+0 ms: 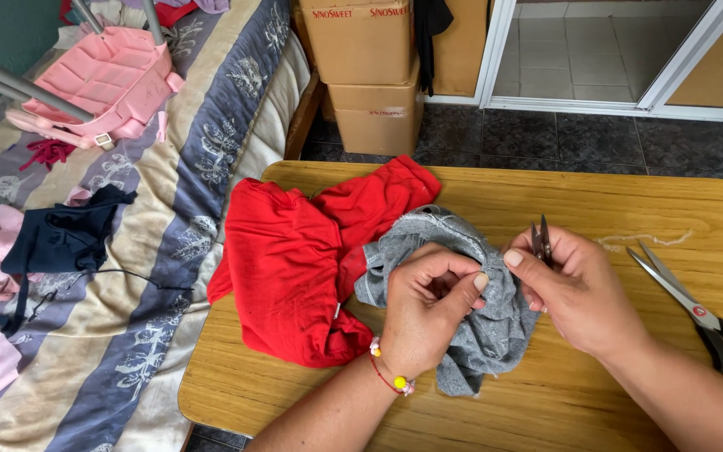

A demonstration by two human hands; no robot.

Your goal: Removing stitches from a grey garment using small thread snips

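A grey knitted garment (495,331) lies bunched on the wooden table (562,201), partly over a red garment (286,259). My left hand (424,314), with a red bead bracelet at the wrist, pinches a fold of the grey fabric between thumb and fingers. My right hand (575,289) is just to its right, holding small dark thread snips (541,241) with the blades pointing up, close to the pinched fold.
Large scissors (696,314) with black and red handles lie at the table's right side, beside loose thread (642,240). A bed on the left carries a pink bag (102,84) and dark and pink clothes. Cardboard boxes (370,75) stand behind the table.
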